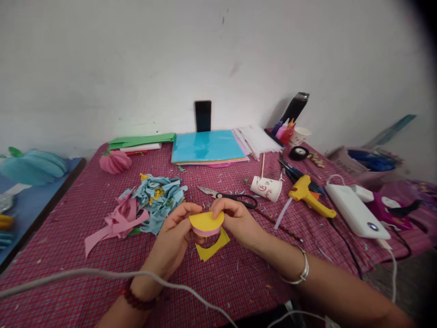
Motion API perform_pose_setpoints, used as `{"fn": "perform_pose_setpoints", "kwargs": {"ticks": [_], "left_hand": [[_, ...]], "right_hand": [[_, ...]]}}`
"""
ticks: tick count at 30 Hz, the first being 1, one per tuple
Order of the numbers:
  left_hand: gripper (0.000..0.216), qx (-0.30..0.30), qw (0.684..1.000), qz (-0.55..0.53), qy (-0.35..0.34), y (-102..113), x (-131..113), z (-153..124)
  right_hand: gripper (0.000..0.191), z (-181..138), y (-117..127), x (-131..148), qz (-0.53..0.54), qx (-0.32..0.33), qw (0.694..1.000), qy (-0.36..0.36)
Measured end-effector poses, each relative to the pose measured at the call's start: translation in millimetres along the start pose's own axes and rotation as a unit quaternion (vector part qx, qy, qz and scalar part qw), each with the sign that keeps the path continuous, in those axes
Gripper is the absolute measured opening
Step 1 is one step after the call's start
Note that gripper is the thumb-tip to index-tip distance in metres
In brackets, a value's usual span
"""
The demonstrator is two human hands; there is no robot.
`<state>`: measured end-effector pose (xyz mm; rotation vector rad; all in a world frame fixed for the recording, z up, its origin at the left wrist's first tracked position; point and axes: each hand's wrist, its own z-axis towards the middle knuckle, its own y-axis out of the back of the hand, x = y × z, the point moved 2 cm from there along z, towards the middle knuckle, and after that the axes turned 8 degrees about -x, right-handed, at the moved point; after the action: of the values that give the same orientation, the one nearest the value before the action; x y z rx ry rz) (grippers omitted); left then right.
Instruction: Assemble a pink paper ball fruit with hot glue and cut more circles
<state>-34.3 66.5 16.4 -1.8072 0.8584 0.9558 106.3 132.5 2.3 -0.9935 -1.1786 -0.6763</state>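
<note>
Between my two hands is a yellow paper disc with a pink layer along its lower edge. My left hand pinches its left side, and my right hand grips the upper right rim with thumb and fingers. Below the disc a yellow paper offcut with a curved cut edge lies on the cloth. Just beyond my hands rest black-handled scissors, their blades pointing left. A heap of blue paper scraps and pink paper strips lies to the left of my hands.
A yellow glue gun, a tipped paper cup and a white power bank lie to the right. Blue sheets and a phone are at the back. A white cable crosses in front of my left forearm.
</note>
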Motion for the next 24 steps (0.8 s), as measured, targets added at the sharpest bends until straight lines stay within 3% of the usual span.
{"fn": "perform_pose_setpoints", "kwargs": {"ticks": [5, 10, 12, 16, 21, 24], "left_hand": [[0.023, -0.019, 0.999, -0.031, 0.015, -2.7, 5.4, -0.8], [0.037, -0.013, 1.000, 0.002, -0.012, -1.3, 11.7, -1.2], [0.040, -0.032, 0.999, 0.025, -0.034, 0.0, 13.9, 0.4], [0.019, -0.084, 0.994, 0.040, -0.061, 1.7, 16.5, 5.7], [0.024, -0.112, 0.993, 0.019, -0.027, 5.1, 10.3, 10.0], [0.027, -0.108, 0.994, 0.022, 0.001, 10.0, 5.7, 11.2]], "right_hand": [[0.004, 1.1, 3.6, 1.2, 0.028, -0.073, 0.997, -0.009], [0.008, 1.5, 3.1, -3.2, 0.087, -0.066, 0.991, -0.082], [0.010, -0.1, 1.6, -4.7, 0.083, -0.055, 0.991, -0.085], [0.019, -4.8, -2.9, -8.0, 0.070, -0.021, 0.993, -0.089], [0.045, -3.1, -1.8, -5.3, 0.073, 0.093, 0.987, -0.111], [0.046, 1.6, 5.9, 1.7, 0.068, 0.124, 0.983, -0.120]]}}
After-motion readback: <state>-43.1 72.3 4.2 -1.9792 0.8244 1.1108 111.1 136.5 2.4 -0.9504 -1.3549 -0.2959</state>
